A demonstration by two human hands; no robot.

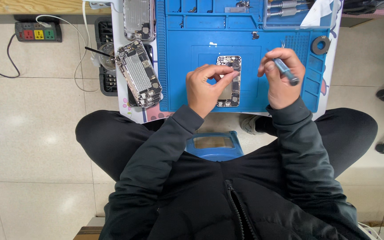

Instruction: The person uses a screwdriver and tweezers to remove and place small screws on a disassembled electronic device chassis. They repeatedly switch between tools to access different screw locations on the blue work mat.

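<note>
The head camera looks straight down at a person in a dark jacket, sitting at a small surface point(330, 66) covered by a blue rubber work mat point(178, 66).

In the middle of the mat lies an opened grey phone with its metal insides showing point(230, 82). The screen is already off it, so the inside parts can be seen. The small parts inside are too tiny to tell whether any have been taken out yet.

The left hand point(204, 86) rests on the near left side of the phone. Its thumb and first finger are pinched together over the phone's middle, but I cannot tell if something tiny sits between them.

The right hand point(281, 78) is just right of the phone, not touching it. It is closed around a thin blue-grey screwdriver point(286, 71), whose tip is hidden by the fingers.

On the left edge of the surface sits a stack of other opened phones point(138, 73), tilted, and one more opened phone body point(139, 18) lies farther away. More silver tools point(285, 9) lie at the far side of the mat. A black power strip with coloured sockets point(38, 32) sits on the floor, far left.
</note>
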